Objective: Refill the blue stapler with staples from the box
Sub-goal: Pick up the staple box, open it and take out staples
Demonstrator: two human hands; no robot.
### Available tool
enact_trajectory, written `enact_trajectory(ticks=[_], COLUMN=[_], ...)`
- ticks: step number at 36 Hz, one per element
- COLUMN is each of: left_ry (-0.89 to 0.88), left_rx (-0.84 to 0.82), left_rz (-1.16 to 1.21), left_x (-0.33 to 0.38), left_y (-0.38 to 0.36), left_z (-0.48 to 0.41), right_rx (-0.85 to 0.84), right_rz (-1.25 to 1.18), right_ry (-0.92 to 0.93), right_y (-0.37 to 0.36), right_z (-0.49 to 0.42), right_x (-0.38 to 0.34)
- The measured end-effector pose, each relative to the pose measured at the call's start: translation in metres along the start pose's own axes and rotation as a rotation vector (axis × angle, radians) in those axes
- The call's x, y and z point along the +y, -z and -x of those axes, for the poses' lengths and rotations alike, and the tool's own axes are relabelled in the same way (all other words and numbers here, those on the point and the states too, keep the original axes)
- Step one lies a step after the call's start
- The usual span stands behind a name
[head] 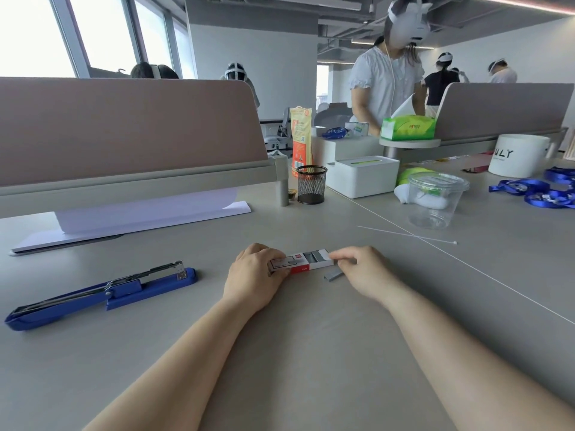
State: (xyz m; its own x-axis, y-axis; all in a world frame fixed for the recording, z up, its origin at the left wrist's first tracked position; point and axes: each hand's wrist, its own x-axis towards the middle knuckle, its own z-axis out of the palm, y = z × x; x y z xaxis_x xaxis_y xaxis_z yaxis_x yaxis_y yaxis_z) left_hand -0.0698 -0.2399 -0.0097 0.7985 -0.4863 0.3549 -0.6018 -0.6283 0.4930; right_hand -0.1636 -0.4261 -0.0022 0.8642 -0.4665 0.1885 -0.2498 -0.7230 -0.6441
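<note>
The blue stapler (102,292) lies on the grey desk at the left, its top swung open and the metal magazine showing. In the middle, the red and white staple box (300,262) rests on the desk with its inner tray slid out to the right, grey staples visible inside. My left hand (253,276) grips the box's sleeve end. My right hand (361,269) has its fingertips on the tray's right end. A loose strip of staples (333,275) lies on the desk just under my right fingers.
A stack of white paper (140,219) lies under the desk divider at the back left. Behind stand a black mesh pen cup (311,184), a white box (362,175), a clear plastic tub (435,199) and blue lanyards (541,191). A thin white stick (404,234) lies to the right. People stand beyond.
</note>
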Motion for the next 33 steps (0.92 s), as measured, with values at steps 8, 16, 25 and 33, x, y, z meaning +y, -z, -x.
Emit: enact_trajectory(ticks=[8,16,25,33], left_ry=[-0.013,-0.019,-0.03,-0.021], left_rx=[0.005,0.016,0.025,0.004], left_rz=[0.021,0.031,0.033,0.034], left_x=[0.0,-0.002,-0.004,-0.004], left_y=[-0.001,-0.004,-0.005,-0.003], left_z=[-0.001,-0.003,-0.004,-0.002], right_rx=[-0.024,-0.038,-0.077,-0.166], right_rz=[0.072,0.074,0.048,-0.018], right_ry=[0.085,0.181,0.226,0.15], right_y=[-0.008,-0.013,-0.017,0.0], right_z=[0.002,0.006,0.0,0.002], right_x=[-0.009,-0.019,-0.011,0.0])
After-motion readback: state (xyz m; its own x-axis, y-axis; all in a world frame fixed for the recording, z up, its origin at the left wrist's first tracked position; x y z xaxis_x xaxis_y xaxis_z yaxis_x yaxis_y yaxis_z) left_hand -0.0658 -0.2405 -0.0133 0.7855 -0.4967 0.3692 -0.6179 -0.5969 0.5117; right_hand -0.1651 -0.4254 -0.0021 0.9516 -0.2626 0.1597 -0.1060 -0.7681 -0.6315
